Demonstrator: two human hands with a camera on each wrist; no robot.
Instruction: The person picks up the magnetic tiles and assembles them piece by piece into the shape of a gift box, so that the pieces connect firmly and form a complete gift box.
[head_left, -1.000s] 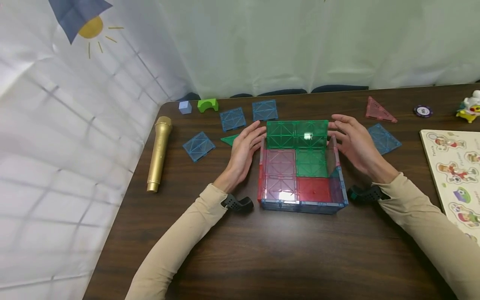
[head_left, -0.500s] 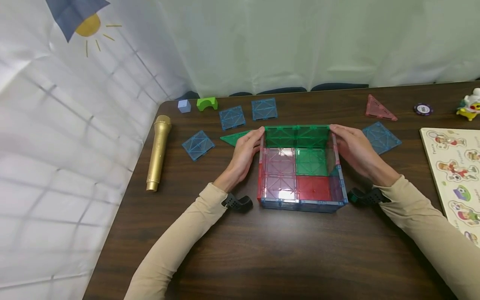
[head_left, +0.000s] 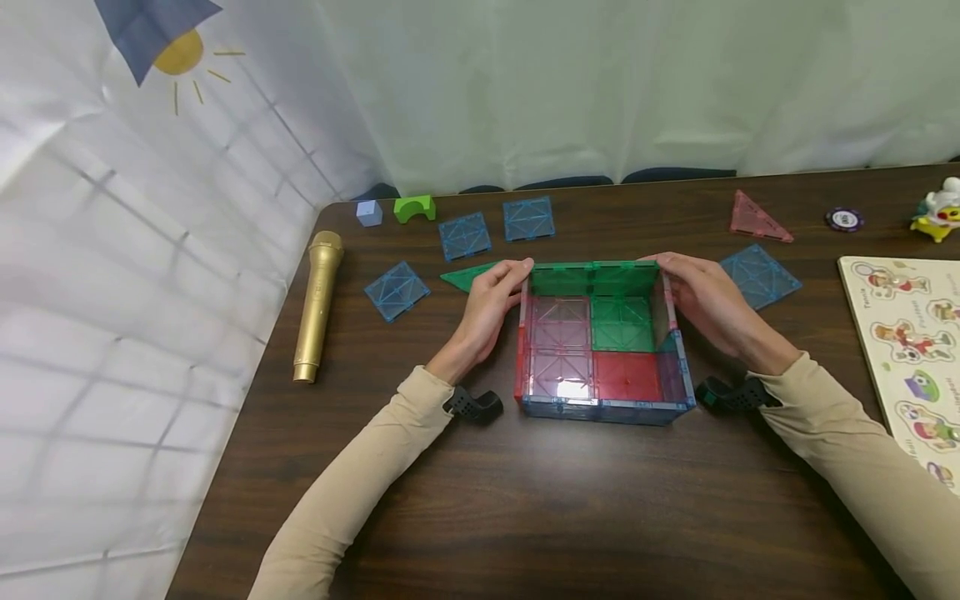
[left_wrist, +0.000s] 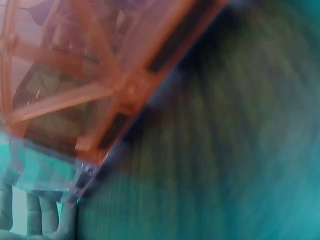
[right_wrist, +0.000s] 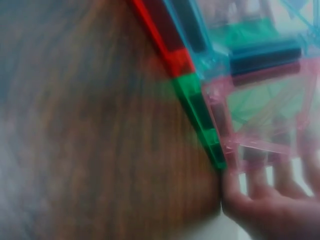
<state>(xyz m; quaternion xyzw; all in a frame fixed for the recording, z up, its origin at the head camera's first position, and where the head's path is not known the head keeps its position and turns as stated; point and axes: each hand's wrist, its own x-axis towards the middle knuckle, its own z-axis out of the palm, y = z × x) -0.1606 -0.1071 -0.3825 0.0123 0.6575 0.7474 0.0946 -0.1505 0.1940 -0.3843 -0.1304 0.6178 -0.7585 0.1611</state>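
Clear coloured magnetic tiles form an open-topped box. Its floor has pink tiles (head_left: 561,325), a green floor tile (head_left: 622,323) and a red tile (head_left: 627,377); blue tiles (head_left: 607,414) make the near wall. Two green tiles (head_left: 592,279) stand as the far wall. My left hand (head_left: 489,312) holds the far left corner, and my right hand (head_left: 708,300) the far right corner. Fingers reach behind the green wall at both ends, as the left wrist view shows past an orange-looking side tile (left_wrist: 65,95) and the right wrist view past a pink side tile (right_wrist: 270,110).
Loose blue tiles (head_left: 397,292) lie left of the box and behind it, with another blue tile (head_left: 761,277) by my right hand. A green triangle tile (head_left: 463,277), a pink triangle (head_left: 757,218), a gold microphone (head_left: 318,308) and a picture board (head_left: 900,350) surround it.
The green far wall, leaning back a second ago, has swung upright and its top edge has come nearer. Both hands have closed in from beside it onto its two corners.
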